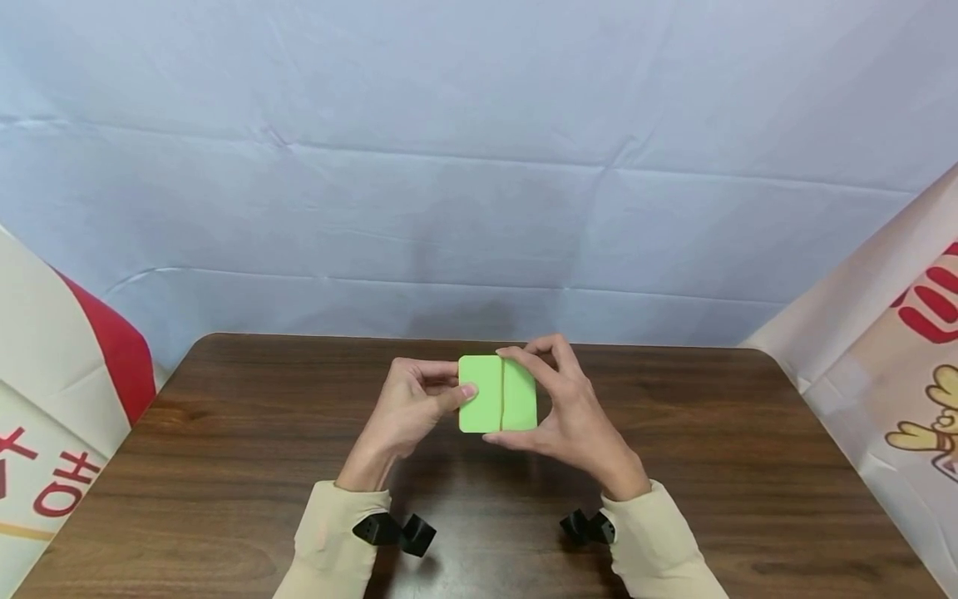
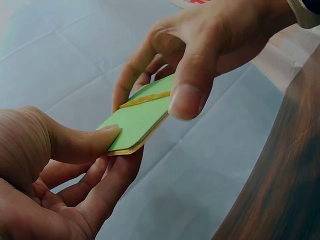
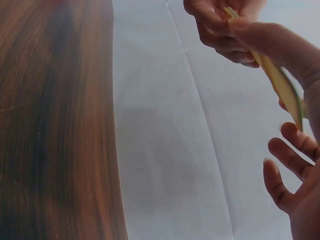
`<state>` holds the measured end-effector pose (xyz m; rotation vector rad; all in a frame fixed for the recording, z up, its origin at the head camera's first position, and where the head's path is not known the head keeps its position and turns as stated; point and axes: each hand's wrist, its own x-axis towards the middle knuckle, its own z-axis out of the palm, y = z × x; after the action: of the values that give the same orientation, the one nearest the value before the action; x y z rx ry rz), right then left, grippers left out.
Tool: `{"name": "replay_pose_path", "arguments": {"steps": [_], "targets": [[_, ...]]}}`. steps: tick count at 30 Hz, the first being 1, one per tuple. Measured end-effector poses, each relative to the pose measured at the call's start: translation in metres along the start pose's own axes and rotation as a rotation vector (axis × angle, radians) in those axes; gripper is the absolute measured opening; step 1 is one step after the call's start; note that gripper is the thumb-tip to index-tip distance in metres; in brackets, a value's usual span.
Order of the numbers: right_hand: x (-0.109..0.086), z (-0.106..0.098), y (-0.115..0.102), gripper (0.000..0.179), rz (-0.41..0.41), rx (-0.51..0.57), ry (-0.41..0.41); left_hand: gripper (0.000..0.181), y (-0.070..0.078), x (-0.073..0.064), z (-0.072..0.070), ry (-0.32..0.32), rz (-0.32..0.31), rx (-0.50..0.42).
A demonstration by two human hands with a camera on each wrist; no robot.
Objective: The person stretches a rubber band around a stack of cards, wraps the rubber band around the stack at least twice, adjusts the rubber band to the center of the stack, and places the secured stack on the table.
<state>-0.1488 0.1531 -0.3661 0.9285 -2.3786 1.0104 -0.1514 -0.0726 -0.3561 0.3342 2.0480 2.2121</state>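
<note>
A small stack of light green cards (image 1: 480, 412) with rounded corners is held up above the table, a thin yellow rubber band (image 1: 502, 395) running across its face. My left hand (image 1: 407, 408) pinches the stack's left edge, thumb on the front and fingers behind. From the other side my right hand (image 1: 572, 408) grips the stack, its index finger at the top edge and thumb at the bottom edge, both close to the band. The left wrist view shows yellowish layers under the green top card (image 2: 132, 125). In the right wrist view the stack (image 3: 277, 82) appears nearly edge-on and slightly bowed.
A dark wood-grain table (image 1: 224, 466) lies below the hands. Behind it hangs a creased pale blue cloth (image 1: 449, 208). Printed cloths stand at the left (image 1: 60, 391) and right (image 1: 883, 391) sides. Black devices are strapped to both cream sleeves (image 1: 337, 532).
</note>
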Motion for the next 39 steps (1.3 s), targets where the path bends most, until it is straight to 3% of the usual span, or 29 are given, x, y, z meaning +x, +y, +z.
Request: {"name": "replay_pose_path", "arguments": {"steps": [11, 24, 39], "targets": [[0.0, -0.004, -0.002, 0.098, 0.031, -0.057, -0.019, 0.025, 0.002, -0.001, -0.001, -0.04, 0.009, 0.012], [0.001, -0.005, -0.002, 0.093, 0.0, 0.03, -0.041, 0.023, 0.005, -0.004, -0.002, -0.08, 0.034, 0.058], [0.001, -0.01, -0.002, 0.099, 0.008, 0.012, -0.123, 0.024, 0.007, -0.003, -0.001, -0.083, 0.025, 0.061]]}}
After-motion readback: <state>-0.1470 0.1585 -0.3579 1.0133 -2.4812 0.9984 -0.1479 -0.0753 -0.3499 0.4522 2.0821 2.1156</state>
